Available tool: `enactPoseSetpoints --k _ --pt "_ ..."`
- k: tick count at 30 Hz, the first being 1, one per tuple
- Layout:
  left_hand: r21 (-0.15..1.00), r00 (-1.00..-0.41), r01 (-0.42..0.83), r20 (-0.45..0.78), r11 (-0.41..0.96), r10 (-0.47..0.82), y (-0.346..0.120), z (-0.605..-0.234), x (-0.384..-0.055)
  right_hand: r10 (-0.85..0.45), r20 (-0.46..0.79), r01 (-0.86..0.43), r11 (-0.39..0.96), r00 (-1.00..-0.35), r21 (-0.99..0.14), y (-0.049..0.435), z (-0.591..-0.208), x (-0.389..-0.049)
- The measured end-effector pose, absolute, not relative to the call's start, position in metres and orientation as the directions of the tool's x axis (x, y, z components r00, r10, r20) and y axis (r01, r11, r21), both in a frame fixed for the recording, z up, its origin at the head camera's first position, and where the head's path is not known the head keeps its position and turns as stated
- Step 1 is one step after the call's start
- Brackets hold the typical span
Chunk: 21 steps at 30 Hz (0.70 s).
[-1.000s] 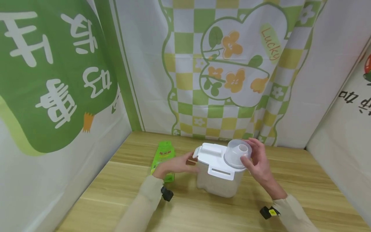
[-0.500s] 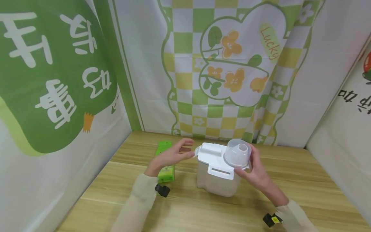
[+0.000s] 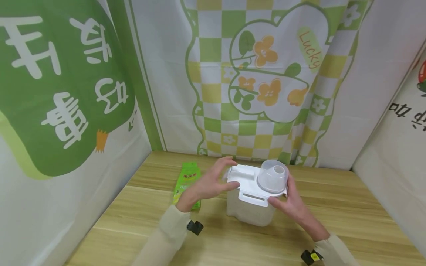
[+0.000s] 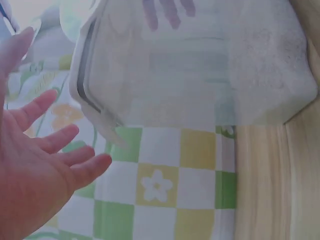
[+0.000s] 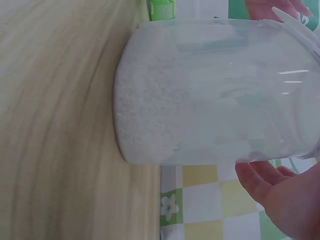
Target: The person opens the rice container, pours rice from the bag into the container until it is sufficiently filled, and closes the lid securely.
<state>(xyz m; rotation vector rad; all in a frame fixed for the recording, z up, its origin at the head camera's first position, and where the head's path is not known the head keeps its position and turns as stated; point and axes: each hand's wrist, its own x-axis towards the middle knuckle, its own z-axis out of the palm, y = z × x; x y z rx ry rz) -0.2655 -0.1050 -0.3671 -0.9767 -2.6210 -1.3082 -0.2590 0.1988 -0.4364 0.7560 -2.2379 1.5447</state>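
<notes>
Gripping the clear storage container, upright on the wood-grain table, near its top right corner with the right hand. Reaching with the left hand, spread and loose, over the left end of the white lid, contact hard to judge, partly blocking the green packet; before a checked curtain.

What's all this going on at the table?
A person is handling a clear container that stands upright on the table, its white lid on and pale, grainy contents in its lower part. The right hand holds the end by the clear cup. The left hand is spread at the other end. A green packet lies further left.
</notes>
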Motion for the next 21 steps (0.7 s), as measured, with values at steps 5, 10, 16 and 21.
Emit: enactPoseSetpoints --k 5,10,16,21 --pt "0.622 -0.758 0.632 0.374 0.462 0.534 -0.096 -0.369 -0.258 -0.246 0.498 -0.554 0.291 -0.831 -0.780 0.201 -0.440 -0.257" --pt "0.553 -0.737 0.664 0.375 0.502 0.562 -0.090 -0.377 -0.254 -0.226 0.473 -0.519 0.233 -0.851 -0.823 0.200 -0.447 -0.254" --pt "0.497 -0.736 0.674 0.391 0.546 0.552 -0.086 -0.386 -0.255 -0.242 0.457 -0.496 0.138 -0.856 -0.857 0.200 -0.454 -0.255" --pt "0.422 -0.704 0.710 0.432 0.564 0.563 -0.084 -0.389 -0.257 -0.187 0.404 -0.437 0.199 -0.895 -0.877 0.196 -0.454 -0.250"
